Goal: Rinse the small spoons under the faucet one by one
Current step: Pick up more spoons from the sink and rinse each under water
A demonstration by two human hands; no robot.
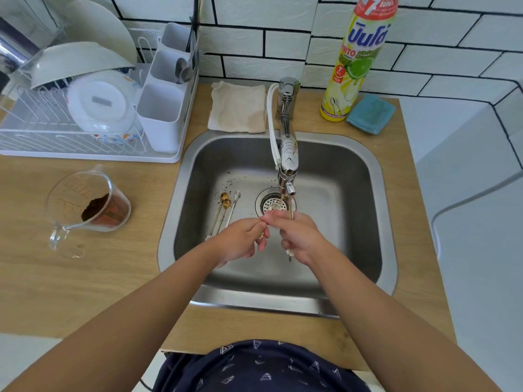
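Both hands are over the steel sink [368, 193], just below the faucet [288, 154] spout. My right hand [300, 236] grips a thin gold spoon [290, 210] that stands upright in the water stream; its handle end pokes out below the fist. My left hand [243, 239] pinches at the spoon's upper part with its fingertips, beside the right hand. Three more small spoons [225, 210], two gold and one silver, lie on the sink floor left of the drain [271, 203], with dark specks around them.
A glass measuring cup [87, 205] with brown powder lies tipped on the wooden counter at left. A white dish rack [85, 108] with plates and cutlery stands back left. A cloth [237, 107], dish soap bottle [356, 60] and blue sponge [370, 114] sit behind the sink.
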